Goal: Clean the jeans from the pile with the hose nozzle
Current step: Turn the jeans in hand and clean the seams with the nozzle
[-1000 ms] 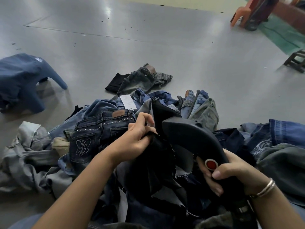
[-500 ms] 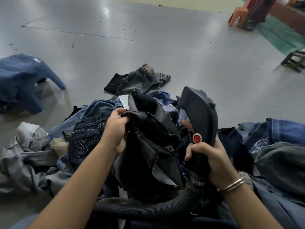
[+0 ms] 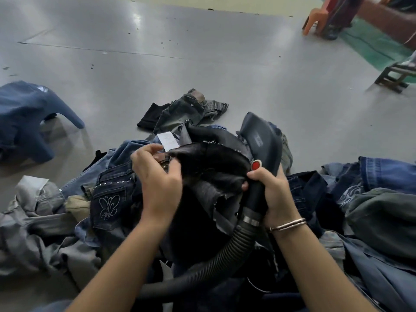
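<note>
A glossy grey floor [image 3: 225, 70] spreads under a heap of denim jeans [image 3: 108, 199]. Nearest, the right hand [image 3: 273, 194] is wrapped round the neck of a dark plastic hose nozzle [image 3: 262, 140], its ribbed black hose [image 3: 216, 264] trailing towards six o'clock. The left hand [image 3: 157, 174], fingers curled, pinches the bunched black jeans [image 3: 211, 167] at the pile's centre, against the nozzle. At nine o'clock lies a blue garment [image 3: 24, 113]; at one o'clock, far off, an orange plastic chair [image 3: 315, 16].
</note>
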